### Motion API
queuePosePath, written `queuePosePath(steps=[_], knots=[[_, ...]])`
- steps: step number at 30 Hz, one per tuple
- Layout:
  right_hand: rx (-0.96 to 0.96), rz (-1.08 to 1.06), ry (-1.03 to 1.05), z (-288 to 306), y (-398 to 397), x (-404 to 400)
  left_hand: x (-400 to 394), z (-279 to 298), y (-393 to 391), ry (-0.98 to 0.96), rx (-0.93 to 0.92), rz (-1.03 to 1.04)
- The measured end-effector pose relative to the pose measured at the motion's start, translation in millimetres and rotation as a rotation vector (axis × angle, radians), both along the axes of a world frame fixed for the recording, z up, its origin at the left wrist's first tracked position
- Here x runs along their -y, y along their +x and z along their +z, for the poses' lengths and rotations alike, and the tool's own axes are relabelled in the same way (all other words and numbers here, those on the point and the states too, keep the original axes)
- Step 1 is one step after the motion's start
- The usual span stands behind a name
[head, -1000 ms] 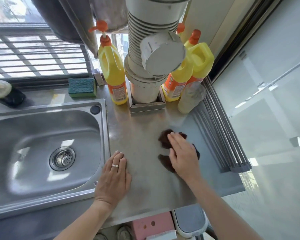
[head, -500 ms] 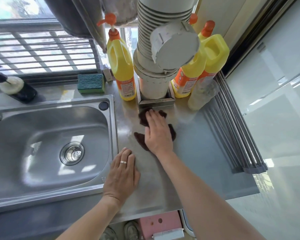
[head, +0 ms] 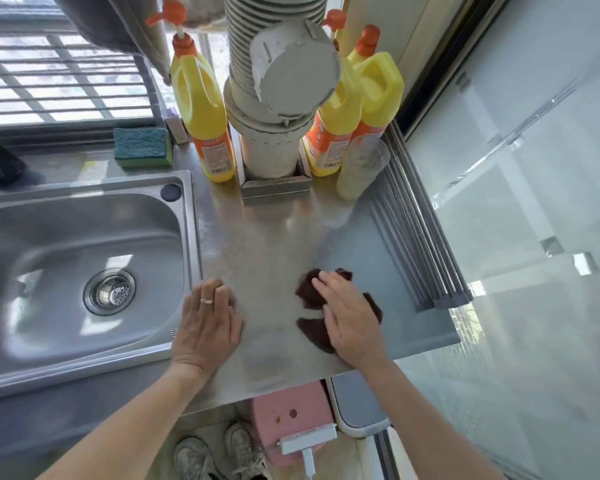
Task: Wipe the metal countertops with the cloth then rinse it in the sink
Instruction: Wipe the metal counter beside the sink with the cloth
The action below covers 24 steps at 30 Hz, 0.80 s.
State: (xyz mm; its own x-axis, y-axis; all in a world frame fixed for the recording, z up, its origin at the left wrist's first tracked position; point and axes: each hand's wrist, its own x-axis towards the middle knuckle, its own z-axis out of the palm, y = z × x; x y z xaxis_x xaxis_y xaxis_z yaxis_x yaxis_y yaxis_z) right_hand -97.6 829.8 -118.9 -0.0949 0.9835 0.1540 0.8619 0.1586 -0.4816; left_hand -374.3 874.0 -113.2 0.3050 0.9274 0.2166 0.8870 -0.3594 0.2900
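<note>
A dark brown cloth lies crumpled on the metal countertop, near its front right part. My right hand presses flat on top of the cloth, fingers together and pointing away from me, covering its middle. My left hand rests palm down on the counter beside the sink's right rim, a ring on one finger, holding nothing. The steel sink fills the left side, with its drain strainer showing.
Yellow detergent bottles flank a white ribbed pipe at the back. A cloudy plastic cup stands near them, a green sponge behind the sink. A roll-up rack lines the right edge beside a glass panel.
My right hand slid the cloth from the back of the counter near the pipe base toward me and to the right. My left hand stayed flat by the sink.
</note>
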Motion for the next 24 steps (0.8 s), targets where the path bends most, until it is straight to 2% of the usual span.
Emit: queuePosePath(steps=[4,6,8,10,16,19,21,24], knots=[[0.012,-0.422,-0.047,-4.8,54.2,-12.6,-0.6,0.1,1.5,0.012,-0.016,-0.001],[0.018,-0.577,-0.049,-5.0,42.3,-30.2,-1.0,0.5,2.4,0.018,-0.008,-0.006],[0.014,-0.640,-0.055,-2.9,12.3,-54.1,-1.5,-0.3,2.5,0.018,0.000,-0.005],[-0.003,-0.549,-0.048,-0.9,-28.9,-73.5,-1.5,-0.7,1.6,0.013,0.010,0.002],[-0.084,0.026,-0.045,-2.5,-145.0,-49.8,0.9,-3.3,-2.3,0.010,0.087,0.009],[-0.127,0.160,-0.021,0.9,-132.4,-9.0,8.0,-4.7,-7.4,0.043,0.078,-0.074],[-0.086,0.182,-0.012,1.8,-98.8,17.9,19.2,-4.2,-10.5,0.061,0.053,-0.178],[-0.028,-0.010,0.025,-1.3,-25.6,34.3,26.9,-3.9,-12.0,0.043,0.043,-0.169]])
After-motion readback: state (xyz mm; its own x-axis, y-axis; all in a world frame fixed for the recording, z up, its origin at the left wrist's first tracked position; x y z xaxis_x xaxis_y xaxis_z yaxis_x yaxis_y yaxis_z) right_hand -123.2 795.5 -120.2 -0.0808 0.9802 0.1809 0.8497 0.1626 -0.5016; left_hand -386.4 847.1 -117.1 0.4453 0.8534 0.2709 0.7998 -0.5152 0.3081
